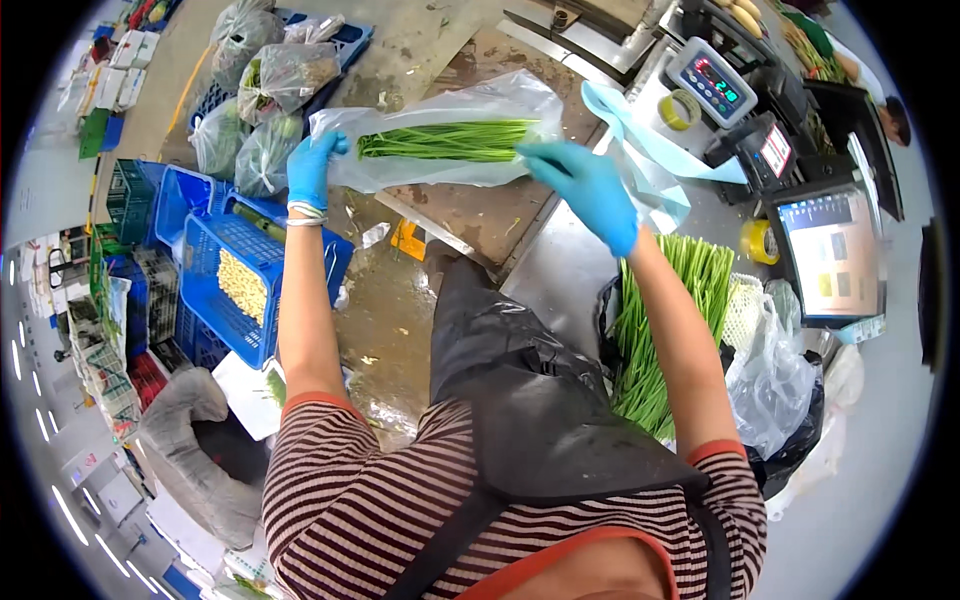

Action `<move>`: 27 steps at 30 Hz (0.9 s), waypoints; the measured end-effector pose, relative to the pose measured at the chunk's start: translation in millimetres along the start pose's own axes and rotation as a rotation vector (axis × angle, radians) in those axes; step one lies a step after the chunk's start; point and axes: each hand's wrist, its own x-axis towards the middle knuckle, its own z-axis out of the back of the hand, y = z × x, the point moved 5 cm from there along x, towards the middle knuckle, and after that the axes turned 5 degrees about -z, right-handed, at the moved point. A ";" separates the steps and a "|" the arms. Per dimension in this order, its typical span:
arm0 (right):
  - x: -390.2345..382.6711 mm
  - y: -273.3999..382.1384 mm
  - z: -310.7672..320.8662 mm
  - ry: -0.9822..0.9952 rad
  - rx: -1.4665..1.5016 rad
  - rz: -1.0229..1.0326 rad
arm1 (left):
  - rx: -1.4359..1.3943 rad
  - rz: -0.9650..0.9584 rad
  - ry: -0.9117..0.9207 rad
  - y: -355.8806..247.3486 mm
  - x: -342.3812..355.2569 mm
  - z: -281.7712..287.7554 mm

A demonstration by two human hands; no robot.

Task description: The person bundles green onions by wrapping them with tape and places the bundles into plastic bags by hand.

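Note:
A clear plastic bag (440, 179) stretches sideways in front of me, with a bundle of long thin green stems (445, 141) inside it. My left hand (312, 170), in a blue glove, is closed on the bag's left end. At the right end, my blue-gloved right hand (585, 188) has its fingers against the bag by the tips of the stems; they look pinched on the plastic, though the grip is partly hidden. Below my right forearm lies a large heap of similar green stems (672, 335).
At right are a digital scale (712, 82), tape rolls (680, 110), a screen (830, 252) and crumpled plastic bags (770, 375). A blue basket (225, 300) with pale pieces stands left, near filled bags (287, 75). A brown board (480, 215) lies under the held bag.

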 end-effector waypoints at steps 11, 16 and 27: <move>136.0 -301.6 -140.0 0.309 -1.211 -0.211 | -0.388 0.059 0.108 -55.9 -13.5 -16.2; 133.4 -247.7 -123.4 0.093 -0.983 -0.350 | -0.414 0.177 0.100 -48.2 -12.7 -5.1; 133.3 -180.2 -123.8 0.326 -0.757 -0.324 | -0.395 0.191 0.236 -57.3 9.1 -13.2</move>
